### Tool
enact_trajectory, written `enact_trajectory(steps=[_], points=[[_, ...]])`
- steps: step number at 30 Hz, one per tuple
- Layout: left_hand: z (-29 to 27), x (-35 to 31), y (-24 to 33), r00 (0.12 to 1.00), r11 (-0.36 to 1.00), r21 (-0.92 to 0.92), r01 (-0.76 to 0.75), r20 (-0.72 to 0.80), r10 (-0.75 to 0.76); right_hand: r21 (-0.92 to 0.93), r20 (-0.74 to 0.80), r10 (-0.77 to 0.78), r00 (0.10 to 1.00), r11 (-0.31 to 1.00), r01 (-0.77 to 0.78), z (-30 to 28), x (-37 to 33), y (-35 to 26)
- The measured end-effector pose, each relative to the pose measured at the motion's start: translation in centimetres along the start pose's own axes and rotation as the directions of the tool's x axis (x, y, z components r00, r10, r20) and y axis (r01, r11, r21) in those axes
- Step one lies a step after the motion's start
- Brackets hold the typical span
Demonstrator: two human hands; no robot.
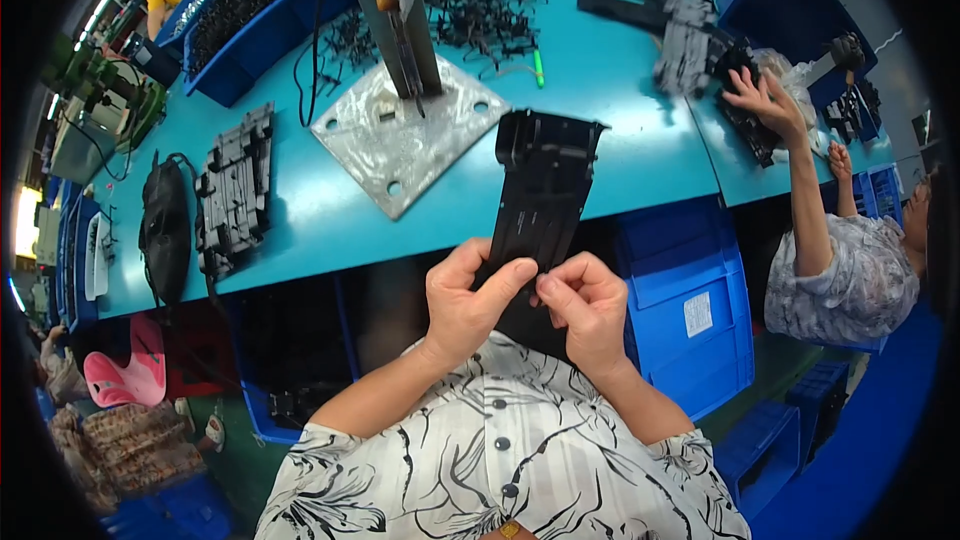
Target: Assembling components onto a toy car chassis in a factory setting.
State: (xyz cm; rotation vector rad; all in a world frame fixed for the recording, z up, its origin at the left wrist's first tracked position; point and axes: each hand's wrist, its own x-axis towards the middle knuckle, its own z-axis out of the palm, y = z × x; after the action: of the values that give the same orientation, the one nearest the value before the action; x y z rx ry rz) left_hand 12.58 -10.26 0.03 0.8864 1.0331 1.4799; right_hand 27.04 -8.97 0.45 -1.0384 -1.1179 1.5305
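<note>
Far left on the teal table [620, 155] there's a black pouch [165, 230], and right next to it a stack of black plastic parts [235, 190]. Behind those, a blue bin [260, 30] full of small dark pieces runs along the back edge. Toward the middle sits a square metal plate [400, 135] with a dark post [400, 25] standing up out of it, and a messy pile of black clips [480, 5] just behind that.

Now the main bit: the left hand [465, 300] is closed around the bottom end of a long black plastic bracket [545, 185], thumb pressed across its front. The right hand [590, 305] is pinching the same bottom end from the other side, fingertips touching the left thumb. So both hands grip the lower end, and the rest of the bracket sticks up and away from them, tilted a little to the right, with its wider top end over the table's near edge.

Under the table on the right is a blue crate [690, 310]. Far right, another person's hand [765, 100] rests on a heap of black parts [700, 50] on the table.
</note>
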Motion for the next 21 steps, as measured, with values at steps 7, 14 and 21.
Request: enact_trajectory(steps=[7,14,21], points=[[-0.1,0.2,0.2,0.989,0.990,-0.021,0.141,-0.046,-0.142,0.010,-0.020,0.020,1.000,1.000,-0.020,0.3,-0.1,0.6],[0.1,0.3,0.5,0.975,0.967,-0.156,0.204,-0.054,-0.214,0.024,0.022,0.009,1.000,1.000,-0.010,-0.1,-0.5,0.6],[0.5,1.0,0.5,0.994,0.995,0.055,0.083,-0.073,-0.078,-0.019,-0.002,-0.024,1.000,1.000,0.024,-0.6,0.4,0.8]])
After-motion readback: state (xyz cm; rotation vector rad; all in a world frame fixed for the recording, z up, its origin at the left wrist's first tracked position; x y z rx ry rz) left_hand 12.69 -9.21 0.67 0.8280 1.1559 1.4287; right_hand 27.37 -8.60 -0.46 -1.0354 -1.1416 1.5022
